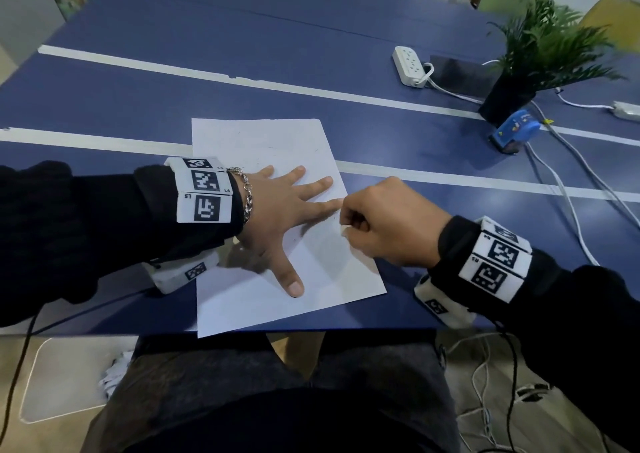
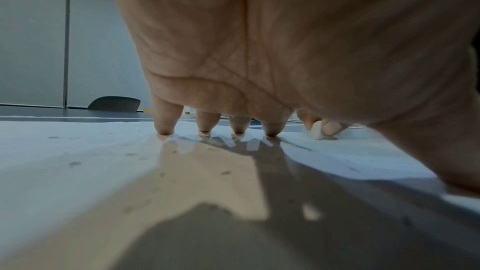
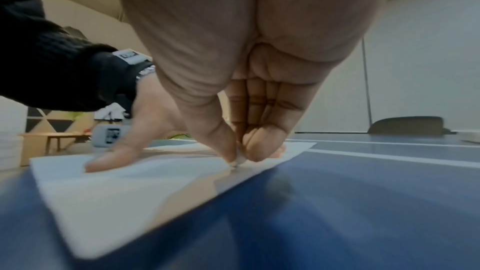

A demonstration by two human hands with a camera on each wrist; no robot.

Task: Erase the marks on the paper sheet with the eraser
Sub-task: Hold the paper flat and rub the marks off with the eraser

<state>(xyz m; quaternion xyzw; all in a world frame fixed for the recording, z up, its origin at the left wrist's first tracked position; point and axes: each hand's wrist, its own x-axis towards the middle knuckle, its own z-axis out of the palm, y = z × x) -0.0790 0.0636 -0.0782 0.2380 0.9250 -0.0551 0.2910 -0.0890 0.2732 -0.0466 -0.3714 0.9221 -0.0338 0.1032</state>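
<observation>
Only "L5" on wrist band (image 1: 204,207)

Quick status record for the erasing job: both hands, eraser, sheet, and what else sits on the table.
left hand: flat, fingers spread, pressing the paper sheet down
right hand: pinches the eraser between thumb and fingers
eraser: small, white, tip on the sheet near its right edge
paper sheet: lies on the blue table, faint specks visible on it
elsewhere: power strip, potted plant, blue tape dispenser, far right
</observation>
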